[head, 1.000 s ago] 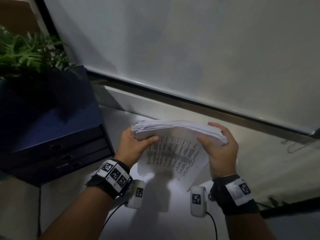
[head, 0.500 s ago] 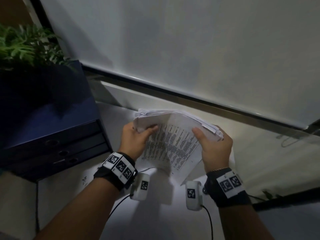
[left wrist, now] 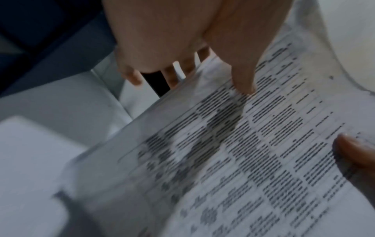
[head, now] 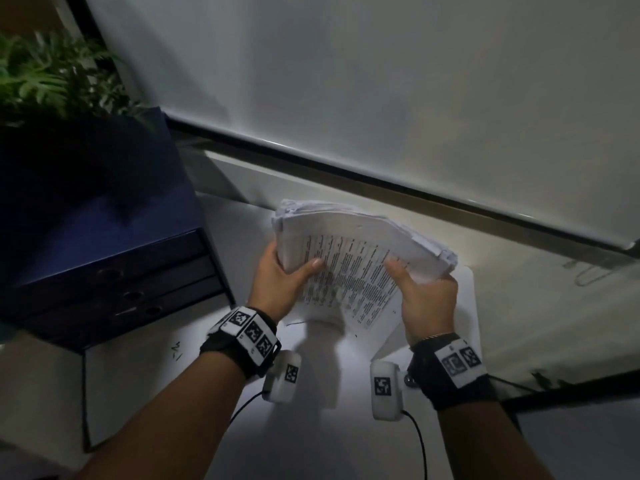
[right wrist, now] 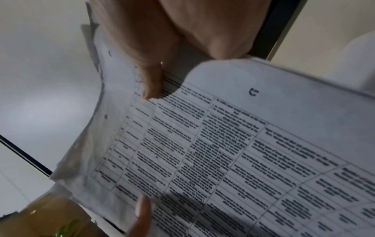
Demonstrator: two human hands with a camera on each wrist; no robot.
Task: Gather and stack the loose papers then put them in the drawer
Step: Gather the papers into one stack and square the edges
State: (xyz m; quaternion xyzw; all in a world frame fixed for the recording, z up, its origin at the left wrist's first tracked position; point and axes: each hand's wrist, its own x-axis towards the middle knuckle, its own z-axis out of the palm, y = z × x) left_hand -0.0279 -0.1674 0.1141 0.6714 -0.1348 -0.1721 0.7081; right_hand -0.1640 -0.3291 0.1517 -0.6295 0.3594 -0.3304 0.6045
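Both hands were clamped on the paper stack (head: 360,237), held upright above the white desk (head: 214,382), top edges fanned and uneven. Left hand (head: 277,282) gripped the stack's left end: thumb pressed across the printed front sheet, other fingers curled behind. Right hand (head: 427,299) gripped the right end the same way, thumb on the front page, fingers hidden behind the stack. Front sheet carried a printed table with dense text, too blurred to read. Left wrist view showed the left thumb tip (left wrist: 243,86) on the printed page (left wrist: 243,160), with the right thumb at the frame's right edge. Right wrist view showed the right thumb (right wrist: 150,83) on the printed sheet (right wrist: 223,152), whose corner curled over near it; two punch holes ran down the sheet's edge. One more sheet (head: 460,306) lay flat on the desk, under and right of the stack. The dark blue drawer unit (head: 104,237) sat on the desk left of the hands, well apart from the stack; three drawer fronts with round finger pulls, all pushed in. A green plant (head: 52,74) stood behind the unit. A white roller blind (head: 381,81) filled the background. Both wrists wore black straps with marker tags.
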